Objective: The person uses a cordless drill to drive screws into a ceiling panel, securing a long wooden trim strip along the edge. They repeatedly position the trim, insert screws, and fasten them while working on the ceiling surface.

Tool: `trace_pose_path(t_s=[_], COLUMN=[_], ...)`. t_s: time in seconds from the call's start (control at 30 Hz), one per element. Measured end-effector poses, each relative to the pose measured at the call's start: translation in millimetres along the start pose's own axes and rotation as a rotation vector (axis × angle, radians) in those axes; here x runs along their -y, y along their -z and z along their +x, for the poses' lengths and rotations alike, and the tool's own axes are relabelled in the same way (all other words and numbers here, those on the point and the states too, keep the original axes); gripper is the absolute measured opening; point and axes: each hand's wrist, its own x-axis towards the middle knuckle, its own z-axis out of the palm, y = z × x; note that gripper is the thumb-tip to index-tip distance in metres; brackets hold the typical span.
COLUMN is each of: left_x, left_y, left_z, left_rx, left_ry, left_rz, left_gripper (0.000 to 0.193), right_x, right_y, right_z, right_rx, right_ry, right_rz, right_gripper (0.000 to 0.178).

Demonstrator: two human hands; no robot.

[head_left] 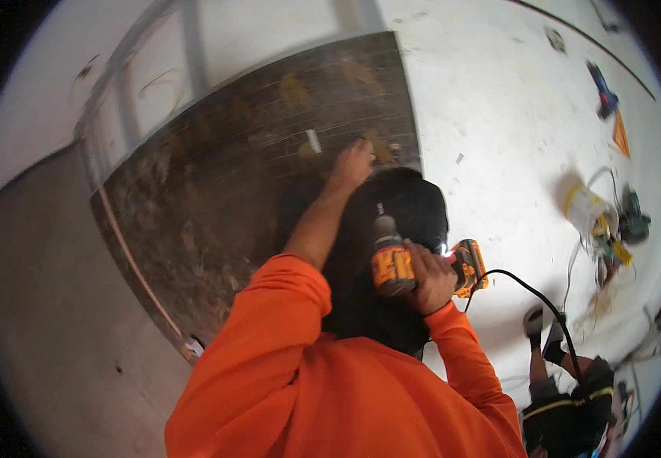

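My right hand [432, 281] is wrapped round the grip of an orange and black cordless drill [393, 269], whose bit points away from me, above my dark-clad knees. A small light glows by its battery. My left hand [356, 160] reaches forward over a dark brown stained board [216, 175], near its right edge. Its fingers are drawn together, and whatever is between them is too small and blurred to make out. Just left of that hand a small pale strip [314, 140] lies on the board.
Metal framing [193, 46] runs along the board's far left side. On the white floor at right are a blue tool [602, 90], an orange triangular piece [620, 134], a white bucket [586, 208] and a dark green power tool [633, 218]. Another person [571, 408] is at lower right, beside a black cable [536, 293].
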Motion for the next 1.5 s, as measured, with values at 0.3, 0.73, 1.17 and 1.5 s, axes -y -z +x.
trace_pose_path(t_s=[0.3,0.73,1.17,1.5], left_x=[21.8,205.8,389.2,400.6], left_y=[79.4,5.7,73.4,67.5], left_z=[-131.4,-373.1,-255.2,-244.7], left_rx=[-0.202,-0.328,-0.516,-0.505], left_ry=[0.309,0.89,0.226,0.182], left_rz=[-0.445,-0.33,0.13,-0.043], left_gripper=[0.022,0.031,0.052,0.048], right_x=[-6.1,103.1,257.3,399.0], right_y=[-1.7,-40.1,-105.9,-161.4], right_z=[-4.5,-55.3,-104.1,-88.0], right_rx=[0.111,0.135,-0.044,-0.042], right_ry=[-0.001,0.302,0.148,-0.091], right_rz=[-0.004,-0.082,-0.488,-0.58], right_gripper=[0.064,0.072,0.06,0.053])
